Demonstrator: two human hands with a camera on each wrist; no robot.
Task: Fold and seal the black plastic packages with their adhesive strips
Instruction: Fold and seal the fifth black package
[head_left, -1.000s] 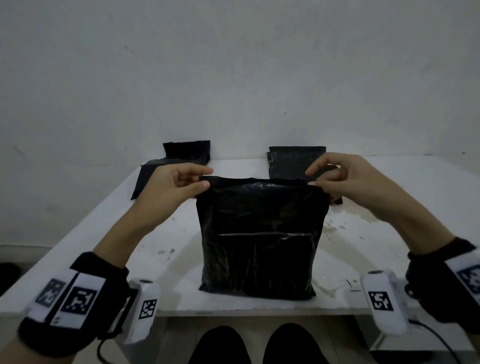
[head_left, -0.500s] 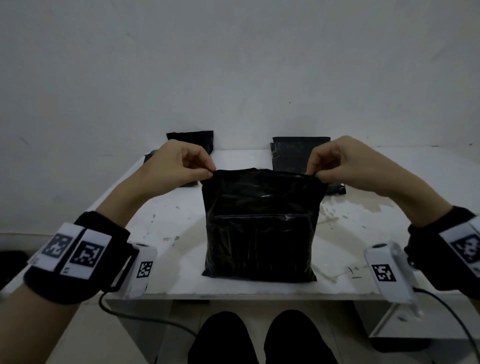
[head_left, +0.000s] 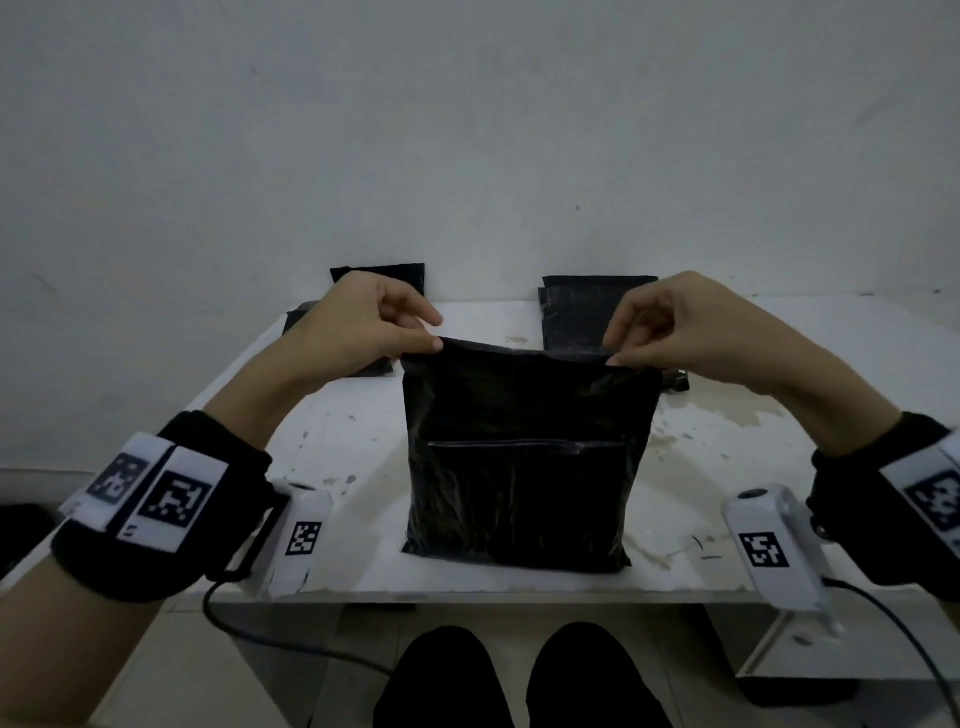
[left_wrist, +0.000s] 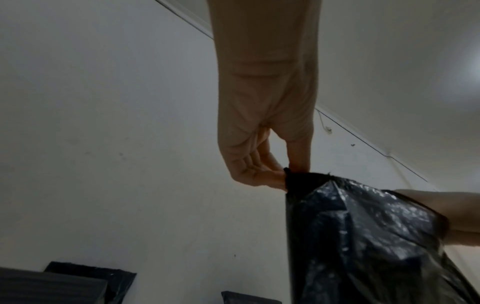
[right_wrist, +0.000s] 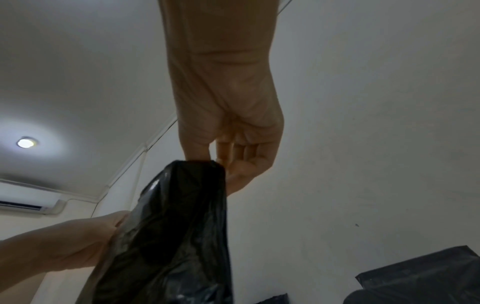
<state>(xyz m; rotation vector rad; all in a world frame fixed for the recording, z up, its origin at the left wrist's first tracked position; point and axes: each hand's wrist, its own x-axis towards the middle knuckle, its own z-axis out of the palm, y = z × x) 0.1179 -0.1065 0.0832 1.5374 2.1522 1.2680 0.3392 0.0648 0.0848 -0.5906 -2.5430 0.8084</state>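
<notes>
White plaster wall and a scuffed white table (head_left: 332, 457) frame the head view, where a glossy black plastic package (head_left: 524, 462) stands upright between the two hands, its base on the table. Its film is crinkled, with a horizontal seam across the middle. The left hand (head_left: 363, 322) pinches the package's top left corner; the right hand (head_left: 670, 327) pinches the top right corner, drawing the upper edge taut. Half a second earlier both fists were curled more tightly over that edge; a second ago the hands sat lower and nearer the body. Beyond the hands, other black packages (head_left: 592, 312) lie near the wall. White tags with square black-and-white code patterns sit on black wrist bands (head_left: 161, 493); no readable writing.

From the left wrist, thumb and fingertips (left_wrist: 298, 162) clamp the package's corner, wrinkled film (left_wrist: 363, 236) hanging below, the right forearm behind it.

From the right wrist, thumb and forefinger nip the opposite corner (right_wrist: 197, 164); a round ceiling lamp (right_wrist: 24, 142) and a wall air-conditioner (right_wrist: 26, 199) show beyond the left forearm.
</notes>
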